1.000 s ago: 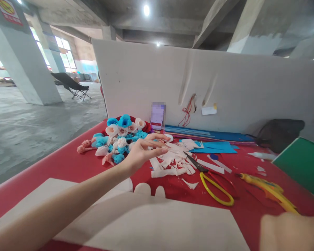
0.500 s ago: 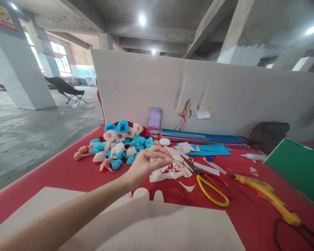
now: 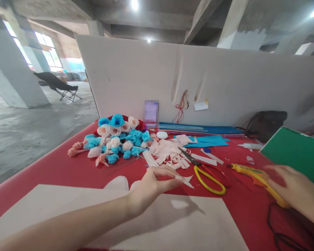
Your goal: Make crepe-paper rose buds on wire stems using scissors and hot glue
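Observation:
My left hand (image 3: 157, 184) hovers over the near edge of a large white sheet (image 3: 199, 223), thumb and fingers pinched together. What they hold is thin and pale, and I cannot make it out; a white paper scrap (image 3: 187, 180) shows right by the fingertips. At the right my right hand (image 3: 293, 188), blurred by motion, is at the handle of a yellow hot glue gun (image 3: 247, 170). Its thumb and fingers are apart in a curve, and the gun lies on the red table. Between the hands lie scissors (image 3: 209, 179) with yellow and red handles.
Blue, white and pink paper flowers (image 3: 120, 139) pile up at the left back. Pale paper scraps (image 3: 164, 150) and blue paper (image 3: 209, 141) lie mid-table. A green board (image 3: 295, 157) stands at right, near the gun's black cord (image 3: 277, 237). A white partition (image 3: 136, 76) closes off the back.
My left hand has come nearer, away from the scrap pile, still pinched. My right hand has entered from the right and reached the glue gun. The view has tilted down slightly.

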`<state>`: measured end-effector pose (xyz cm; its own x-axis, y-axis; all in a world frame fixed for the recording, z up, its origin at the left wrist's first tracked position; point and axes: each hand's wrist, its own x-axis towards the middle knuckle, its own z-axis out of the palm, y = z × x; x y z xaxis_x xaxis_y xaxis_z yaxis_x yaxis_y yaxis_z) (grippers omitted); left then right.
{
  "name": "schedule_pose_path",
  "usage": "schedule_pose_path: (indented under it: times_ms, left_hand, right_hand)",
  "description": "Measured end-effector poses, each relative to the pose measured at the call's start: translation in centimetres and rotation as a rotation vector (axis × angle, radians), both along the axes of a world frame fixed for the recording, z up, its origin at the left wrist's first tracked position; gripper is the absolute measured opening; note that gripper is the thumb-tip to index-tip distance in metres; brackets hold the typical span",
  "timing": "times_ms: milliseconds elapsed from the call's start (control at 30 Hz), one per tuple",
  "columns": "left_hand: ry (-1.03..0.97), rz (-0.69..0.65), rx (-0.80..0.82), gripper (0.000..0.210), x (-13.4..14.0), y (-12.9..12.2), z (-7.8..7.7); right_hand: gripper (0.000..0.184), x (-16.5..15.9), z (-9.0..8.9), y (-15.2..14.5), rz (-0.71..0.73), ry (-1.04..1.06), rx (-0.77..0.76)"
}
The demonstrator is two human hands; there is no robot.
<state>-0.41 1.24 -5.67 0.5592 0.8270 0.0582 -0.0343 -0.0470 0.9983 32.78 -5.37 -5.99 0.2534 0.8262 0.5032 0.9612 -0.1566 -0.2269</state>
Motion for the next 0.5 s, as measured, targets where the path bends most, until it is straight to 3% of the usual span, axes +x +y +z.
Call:
schedule_pose_path:
  times_ms: [67,133,200,333,500]
  left_hand:
    - [0.0,-0.021,-0.017,0.009,0.1,-0.7,0.4]
    - [0.002,-0.049,-0.044,0.008,0.1,-1.4,1.0]
    - [-0.006,-0.053,-0.089,0.008,0.1,-2.1,1.6]
    - [-0.033,-0.037,-0.066,0.006,-0.1,-2.8,2.5]
    - [-0.047,-0.049,0.041,0.009,-0.4,-3.2,3.4]
  right_hand:
    - [0.022,-3.2,1.4,-0.3,0.106,0.05,-0.054]
    - [0.027,-7.2,2.7,-0.8,0.352,0.165,-0.199]
    - [0.024,-11.4,3.8,-1.4,0.483,0.278,-0.203]
    - [0.016,-16.4,4.5,-2.1,0.601,0.44,-0.219]
    - [0.029,-17.2,4.4,-1.9,0.604,0.452,-0.214]
